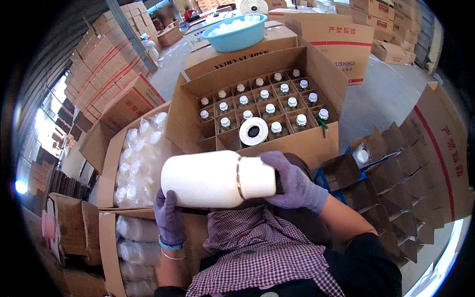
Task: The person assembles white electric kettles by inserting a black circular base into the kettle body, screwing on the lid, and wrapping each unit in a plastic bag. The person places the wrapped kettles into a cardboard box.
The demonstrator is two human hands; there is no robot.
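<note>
Stacked brown cartons [106, 47] line the warehouse floor beyond both hands, their corrugated sides banded in red. Held crosswise between the hands, above the lap, is a large white bottle [208, 179], smooth and matte, a rounded cylinder with a thin gold ring where its white cap [257, 177] meets the body. The left hand [169, 218], in a knitted purple glove with a blue band and a thin bracelet at the wrist, cups the bottle's base from below, fingers curled up against the bottom edge. The right hand [296, 184], gloved the same way, is wrapped round the cap end, fingers closed over its top and thumb beneath. Just ahead of the hands stands an open cardboard box [198, 123] split by cardboard dividers into square cells; most cells hold a small bottle with a white round cap [270, 108], and a white disc with a dark centre hole [253, 131] lies on the near row. Left of the left hand, open cartons hold crinkled clear plastic bags [141, 163]. Right of the right hand sit empty folded divider grids [391, 188]. Farther off, past the box, a blue plastic basin [236, 32] holds white pieces. A checked cloth [257, 252] covers the lap below.
</note>
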